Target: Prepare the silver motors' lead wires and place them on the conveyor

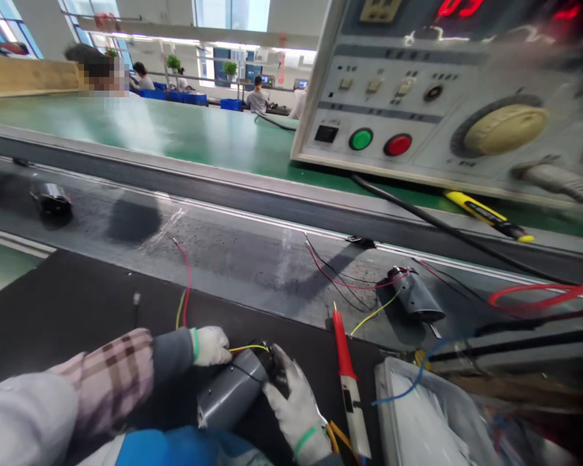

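Wire-handling step, by my read from this end. The grey cylindrical metal motor (234, 388) is low centre, slanted over the flat black work mat (102, 285); can't tell if it rests there. My white-gloved left hand (212, 346) is clenched on the thin yellow insulated wire (249, 347) off the motor's black end; red and yellow wire ends stick out past the fist. My white-gloved right hand (294, 398) grasps that black end. Next move, I'd judge, calls for a steady casing and no tugging on the leads.

Surface: long red-and-white plastic probe (348, 362) just beside the right hand, tip toward the flat dark grey conveyor belt (243, 252). Second grey metal motor (420, 298), wired, on the belt at right. Beyond: green flat bench top (184, 129), boxy white instrument (427, 123) with red digits, yellow-and-black pen-shaped tool (488, 217) at its foot.

Room: bright windows, people (257, 100) at far stations, blue plastic bins (230, 104).
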`<control>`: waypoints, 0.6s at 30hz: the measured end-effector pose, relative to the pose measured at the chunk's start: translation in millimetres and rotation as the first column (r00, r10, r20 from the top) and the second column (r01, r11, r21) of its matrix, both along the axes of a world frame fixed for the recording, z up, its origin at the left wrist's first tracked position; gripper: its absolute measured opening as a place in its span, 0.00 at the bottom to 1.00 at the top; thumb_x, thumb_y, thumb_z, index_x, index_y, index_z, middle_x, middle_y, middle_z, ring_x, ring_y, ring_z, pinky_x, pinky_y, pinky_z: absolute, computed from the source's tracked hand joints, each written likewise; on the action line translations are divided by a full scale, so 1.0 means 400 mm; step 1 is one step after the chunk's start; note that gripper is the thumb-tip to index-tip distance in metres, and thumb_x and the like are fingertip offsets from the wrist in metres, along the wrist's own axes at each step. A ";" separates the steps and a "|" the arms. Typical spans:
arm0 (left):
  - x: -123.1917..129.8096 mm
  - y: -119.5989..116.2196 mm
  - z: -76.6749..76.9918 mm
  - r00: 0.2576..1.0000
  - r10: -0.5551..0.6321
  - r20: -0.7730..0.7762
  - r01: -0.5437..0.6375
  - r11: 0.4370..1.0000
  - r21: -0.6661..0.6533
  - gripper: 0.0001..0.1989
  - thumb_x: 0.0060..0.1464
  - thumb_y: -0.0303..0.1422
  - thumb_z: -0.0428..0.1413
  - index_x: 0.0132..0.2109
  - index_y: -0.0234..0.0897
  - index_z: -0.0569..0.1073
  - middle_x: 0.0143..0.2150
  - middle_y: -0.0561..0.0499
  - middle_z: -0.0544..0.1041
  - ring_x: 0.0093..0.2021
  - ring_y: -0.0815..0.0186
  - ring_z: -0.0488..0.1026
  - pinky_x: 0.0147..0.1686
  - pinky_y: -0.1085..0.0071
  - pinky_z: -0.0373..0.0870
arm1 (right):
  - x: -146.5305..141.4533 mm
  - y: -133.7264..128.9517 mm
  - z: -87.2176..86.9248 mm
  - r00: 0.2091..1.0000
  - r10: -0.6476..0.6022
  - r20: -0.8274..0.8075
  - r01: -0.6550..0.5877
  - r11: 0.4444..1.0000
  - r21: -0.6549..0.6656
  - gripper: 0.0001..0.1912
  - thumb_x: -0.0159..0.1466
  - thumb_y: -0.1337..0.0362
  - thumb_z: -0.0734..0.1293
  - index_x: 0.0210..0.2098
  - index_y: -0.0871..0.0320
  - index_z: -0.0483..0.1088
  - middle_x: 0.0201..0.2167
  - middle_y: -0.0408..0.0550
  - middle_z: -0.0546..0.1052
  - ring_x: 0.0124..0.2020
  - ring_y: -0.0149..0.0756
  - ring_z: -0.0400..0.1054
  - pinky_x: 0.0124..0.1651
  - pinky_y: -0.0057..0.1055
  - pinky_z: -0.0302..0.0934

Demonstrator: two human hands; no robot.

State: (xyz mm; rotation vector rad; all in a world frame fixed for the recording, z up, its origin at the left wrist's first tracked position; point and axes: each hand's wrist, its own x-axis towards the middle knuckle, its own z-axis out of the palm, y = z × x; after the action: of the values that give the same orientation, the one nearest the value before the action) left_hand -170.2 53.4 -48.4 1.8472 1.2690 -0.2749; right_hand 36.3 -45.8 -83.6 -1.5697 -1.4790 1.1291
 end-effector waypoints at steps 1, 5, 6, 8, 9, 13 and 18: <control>-0.011 -0.008 0.001 1.000 0.021 -0.004 -0.021 1.000 0.009 0.12 0.45 0.40 0.50 0.25 0.36 0.71 0.19 0.54 0.68 0.21 0.70 0.64 0.19 0.76 0.56 | -0.001 0.009 0.010 0.998 0.028 0.049 -0.028 1.000 0.008 0.28 0.54 0.65 0.63 0.55 0.51 0.57 0.51 0.49 0.66 0.53 0.40 0.59 0.56 0.41 0.54; 0.003 -0.003 0.027 0.999 0.026 0.036 -0.028 0.997 0.073 0.14 0.48 0.41 0.46 0.30 0.37 0.71 0.23 0.55 0.69 0.22 0.71 0.65 0.18 0.76 0.54 | -0.005 0.065 0.042 0.962 0.157 0.225 -0.173 0.984 0.051 0.33 0.52 0.66 0.63 0.57 0.51 0.53 0.47 0.49 0.67 0.49 0.41 0.61 0.53 0.40 0.55; 0.017 0.006 0.036 0.999 -0.008 0.041 0.004 0.995 0.098 0.15 0.48 0.41 0.46 0.30 0.37 0.71 0.23 0.54 0.70 0.22 0.70 0.65 0.18 0.76 0.55 | -0.007 0.078 0.047 0.946 0.191 0.264 -0.209 0.977 0.042 0.34 0.51 0.66 0.64 0.57 0.51 0.53 0.46 0.50 0.67 0.48 0.41 0.61 0.52 0.39 0.56; 0.044 0.019 0.054 0.996 -0.080 0.034 0.075 0.986 0.149 0.14 0.48 0.41 0.46 0.31 0.37 0.71 0.24 0.53 0.71 0.24 0.69 0.68 0.20 0.76 0.58 | -0.012 0.097 0.055 0.918 0.238 0.318 -0.256 0.966 0.018 0.34 0.51 0.65 0.64 0.57 0.51 0.54 0.43 0.49 0.67 0.46 0.42 0.62 0.49 0.38 0.57; 0.055 0.022 0.062 0.995 -0.101 0.025 0.095 0.981 0.169 0.14 0.48 0.40 0.46 0.33 0.37 0.71 0.26 0.52 0.73 0.26 0.67 0.69 0.22 0.75 0.60 | -0.014 0.102 0.059 0.910 0.246 0.333 -0.266 0.964 0.016 0.32 0.51 0.65 0.64 0.56 0.51 0.56 0.42 0.49 0.67 0.45 0.41 0.62 0.48 0.37 0.57; 0.077 -0.007 0.080 0.993 -0.114 0.000 0.111 0.970 0.217 0.16 0.47 0.41 0.48 0.41 0.36 0.69 0.37 0.46 0.75 0.36 0.60 0.72 0.31 0.71 0.65 | -0.021 0.099 0.069 0.921 0.213 0.325 -0.247 0.967 0.064 0.25 0.54 0.64 0.62 0.52 0.53 0.61 0.42 0.50 0.68 0.45 0.40 0.63 0.48 0.36 0.57; 0.095 -0.076 0.079 0.970 -0.185 -0.155 0.233 0.884 0.405 0.21 0.52 0.38 0.43 0.50 0.32 0.63 0.40 0.41 0.74 0.40 0.56 0.72 0.38 0.66 0.66 | -0.043 0.090 0.062 0.950 0.122 0.287 -0.157 0.982 0.102 0.19 0.56 0.66 0.60 0.48 0.55 0.66 0.42 0.51 0.70 0.44 0.39 0.64 0.49 0.36 0.58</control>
State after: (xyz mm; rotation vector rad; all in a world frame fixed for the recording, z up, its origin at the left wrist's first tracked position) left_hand -132.2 22.9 -17.0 2.3779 1.2767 -0.2354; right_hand 19.2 -9.9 -59.0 -1.6076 -1.8356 0.8972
